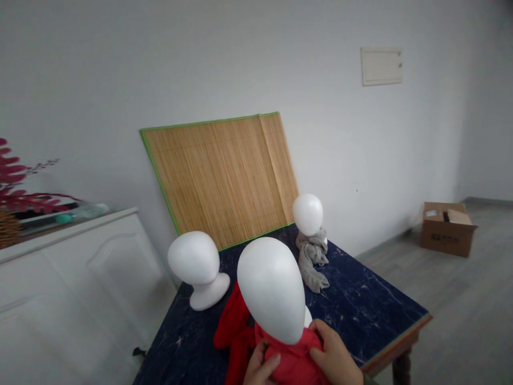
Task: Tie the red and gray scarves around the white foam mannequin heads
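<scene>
A white mannequin head (270, 286) stands at the near part of the table, tilted in my view. Coral-red cloth, which looks like a scarf (298, 363), lies around the front of its neck. My left hand (260, 368) pinches this scarf below the chin, thumb against fingers. On the other side, my right hand (335, 354) grips the scarf's edge near the neck. Deeper red fabric (232, 321) lies bunched on the table left of the head. Whether it joins the coral piece I cannot tell. The lower end of the scarf runs out of view.
A bare white mannequin head (194, 259) stands at left; another head (308, 214) at the back wears a knotted grey scarf (312, 254). The dark blue table (360, 291) meets a bamboo mat (224, 176) against the wall. A white cabinet (80, 283) and cardboard box (447, 238) flank it.
</scene>
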Demonstrator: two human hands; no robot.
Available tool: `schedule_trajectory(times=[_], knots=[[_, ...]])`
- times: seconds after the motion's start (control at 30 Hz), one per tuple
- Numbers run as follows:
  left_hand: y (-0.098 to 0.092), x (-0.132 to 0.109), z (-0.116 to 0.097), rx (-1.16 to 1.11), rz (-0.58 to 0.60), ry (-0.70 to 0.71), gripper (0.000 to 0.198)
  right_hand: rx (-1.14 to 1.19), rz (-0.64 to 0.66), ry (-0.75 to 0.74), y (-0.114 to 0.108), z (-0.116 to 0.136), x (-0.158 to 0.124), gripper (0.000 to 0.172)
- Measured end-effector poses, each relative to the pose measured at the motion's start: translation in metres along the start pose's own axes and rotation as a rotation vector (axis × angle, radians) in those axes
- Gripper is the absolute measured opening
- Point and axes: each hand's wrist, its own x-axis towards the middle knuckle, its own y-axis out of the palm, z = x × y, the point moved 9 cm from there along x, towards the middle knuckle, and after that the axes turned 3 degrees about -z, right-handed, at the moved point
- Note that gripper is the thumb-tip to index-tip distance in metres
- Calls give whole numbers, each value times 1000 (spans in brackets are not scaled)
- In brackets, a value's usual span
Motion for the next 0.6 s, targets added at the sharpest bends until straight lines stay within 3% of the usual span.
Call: schedule_trajectory(times=[0.07, 0.17, 0.27, 0.33, 0.4, 0.5, 0.6], knots=[[-5, -3, 3, -44, -27, -79, 49, 0, -8, -12, -3, 0, 6, 23], [-1, -9, -16, 111, 48, 1, 47, -4, -32, -23, -4, -1, 12, 27], [2, -14, -37, 575, 144, 99, 44, -40, -43, -5, -3, -9, 15, 31], [-6, -15, -43, 901, 161, 101, 41, -78, -44, 9, -2, -16, 17, 33], [-18, -14, -46, 1079, 145, 107, 42, -113, -41, 11, 0, -22, 18, 32], [-34, -14, -54, 1057, 11, 193, 43, -188, -42, 3, 4, -29, 20, 34], [-41, -21, -55, 850, -176, 293, 44, -260, 2, 7, 14, -36, 21, 46]])
